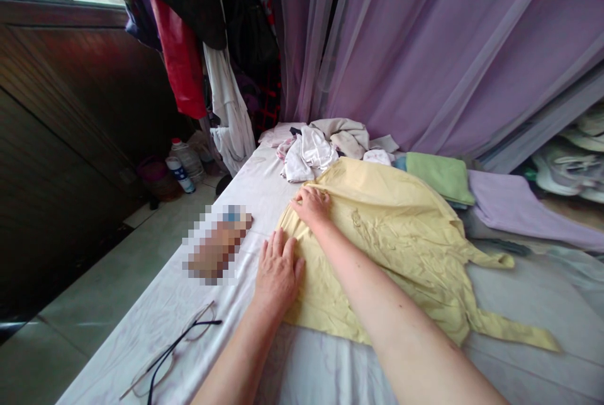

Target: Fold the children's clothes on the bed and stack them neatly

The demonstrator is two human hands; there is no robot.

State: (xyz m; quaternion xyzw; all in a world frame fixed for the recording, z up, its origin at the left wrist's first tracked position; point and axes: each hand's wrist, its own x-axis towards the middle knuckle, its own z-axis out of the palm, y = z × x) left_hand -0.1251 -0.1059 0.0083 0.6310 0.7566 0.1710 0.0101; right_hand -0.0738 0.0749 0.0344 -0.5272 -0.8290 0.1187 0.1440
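Left hand [277, 273] and right hand [310, 205], grips open, are pressing a pale yellow shirt [377, 254] flat against a white sheet [155, 336].

White-sheeted bed [160, 304] with yellow shirt [377, 248], eyeglasses [177, 340]

Bare left forearm [240, 355] and right forearm [391, 323] extended forward, palms down.
Left hand [277, 273] lies flat, fingers [282, 248] spread; right hand [311, 207], farther forward, arches slightly, angled inward just beyond the left.
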